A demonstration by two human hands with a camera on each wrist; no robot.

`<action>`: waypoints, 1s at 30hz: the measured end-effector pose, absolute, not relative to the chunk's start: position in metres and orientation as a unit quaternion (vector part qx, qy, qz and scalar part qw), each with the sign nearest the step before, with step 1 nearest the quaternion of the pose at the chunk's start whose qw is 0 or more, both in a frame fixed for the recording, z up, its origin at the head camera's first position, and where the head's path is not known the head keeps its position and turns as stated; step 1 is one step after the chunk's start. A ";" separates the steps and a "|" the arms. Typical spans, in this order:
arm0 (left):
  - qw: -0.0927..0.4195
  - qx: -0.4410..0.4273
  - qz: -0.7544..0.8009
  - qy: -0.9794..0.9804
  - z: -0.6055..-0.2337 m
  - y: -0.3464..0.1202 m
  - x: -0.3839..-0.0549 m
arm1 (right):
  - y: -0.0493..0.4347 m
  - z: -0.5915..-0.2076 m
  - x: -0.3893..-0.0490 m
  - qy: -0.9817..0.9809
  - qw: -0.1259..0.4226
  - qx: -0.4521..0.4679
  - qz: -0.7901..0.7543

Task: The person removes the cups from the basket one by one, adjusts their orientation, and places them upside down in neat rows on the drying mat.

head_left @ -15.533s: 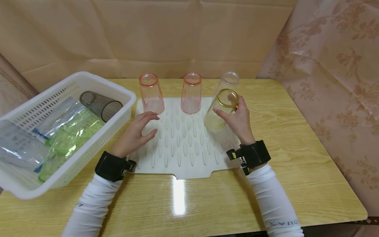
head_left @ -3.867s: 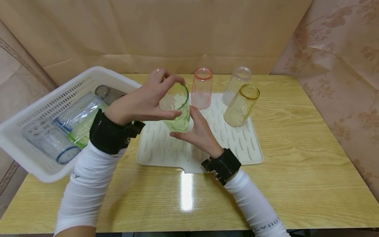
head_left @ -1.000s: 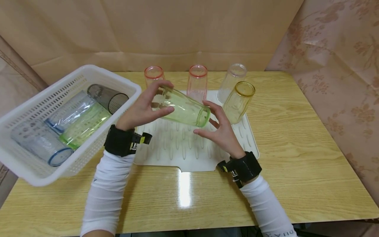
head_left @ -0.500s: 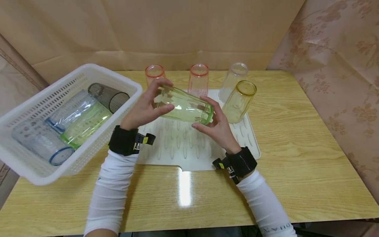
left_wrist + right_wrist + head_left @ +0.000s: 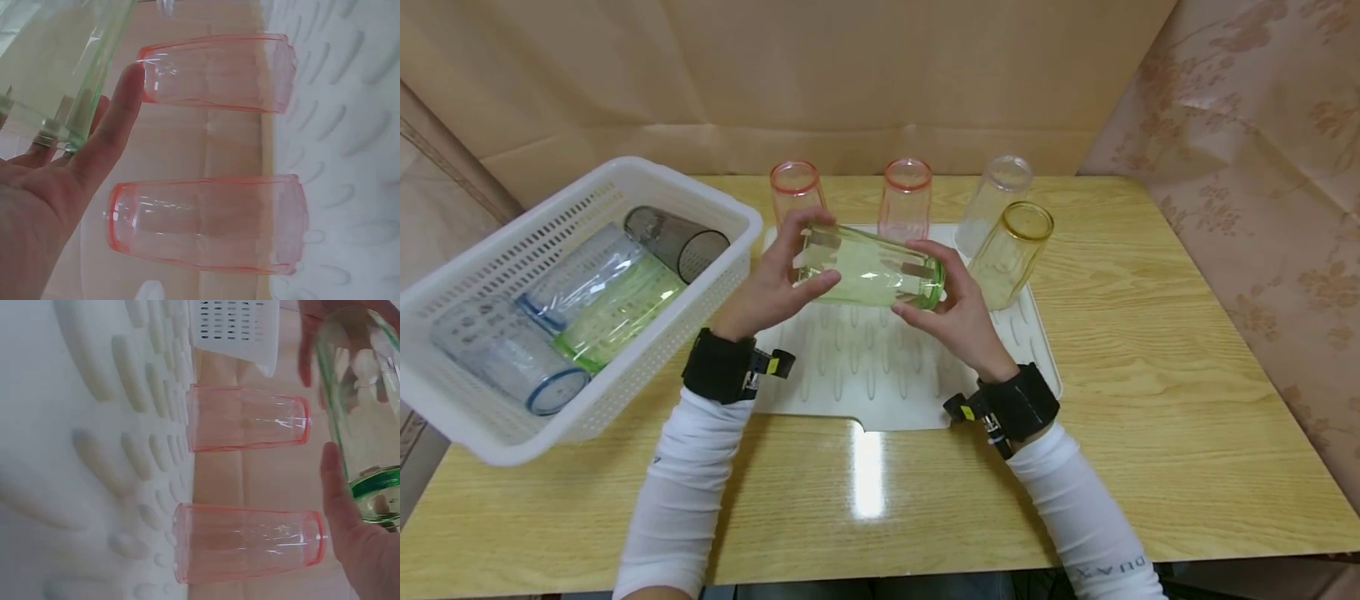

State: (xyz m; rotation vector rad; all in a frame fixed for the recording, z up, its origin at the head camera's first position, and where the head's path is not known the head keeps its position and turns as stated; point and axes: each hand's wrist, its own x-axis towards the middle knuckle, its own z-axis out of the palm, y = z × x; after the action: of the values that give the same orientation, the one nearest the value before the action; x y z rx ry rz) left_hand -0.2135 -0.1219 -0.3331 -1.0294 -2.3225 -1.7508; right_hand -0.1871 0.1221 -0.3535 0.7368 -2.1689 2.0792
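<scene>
A green tumbler lies nearly level in the air above a white ridged mat. My left hand holds its left end, thumb in front and fingers behind. At its thick-based right end my right hand grips it between thumb and fingers; the thick green base shows in the right wrist view. Behind the tumbler two pink tumblers stand upside down at the mat's far edge. Farther right on the mat stand a clear tumbler and a yellow tumbler, both upside down.
A white perforated basket stands on the left of the wooden table. Inside lie a grey tumbler, another green tumbler and blue-rimmed clear tumblers. A tan sheet hangs behind the table.
The second green tumbler came out of the basket after the yellow one was set down. Over the last second it has turned from slanting to nearly level, and my right hand has closed round its base.
</scene>
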 end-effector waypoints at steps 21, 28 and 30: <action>-0.027 -0.286 -0.532 -0.796 -0.331 -0.131 -0.197 | 0.135 -0.311 -0.201 -0.858 0.062 0.308 0.406; -0.054 -0.264 -0.477 -0.837 -0.354 -0.147 -0.212 | 0.139 -0.297 -0.207 -0.868 0.081 0.343 0.350; -0.063 -0.250 -0.463 -0.848 -0.358 -0.151 -0.216 | 0.140 -0.295 -0.208 -0.871 0.081 0.349 0.337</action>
State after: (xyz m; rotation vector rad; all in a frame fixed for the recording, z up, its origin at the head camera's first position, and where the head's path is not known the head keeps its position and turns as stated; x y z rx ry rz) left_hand -0.2160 -0.1511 -0.3582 -0.8172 -2.7774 -1.5157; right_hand -0.2076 0.1398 -0.2946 1.0424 -2.6042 1.0070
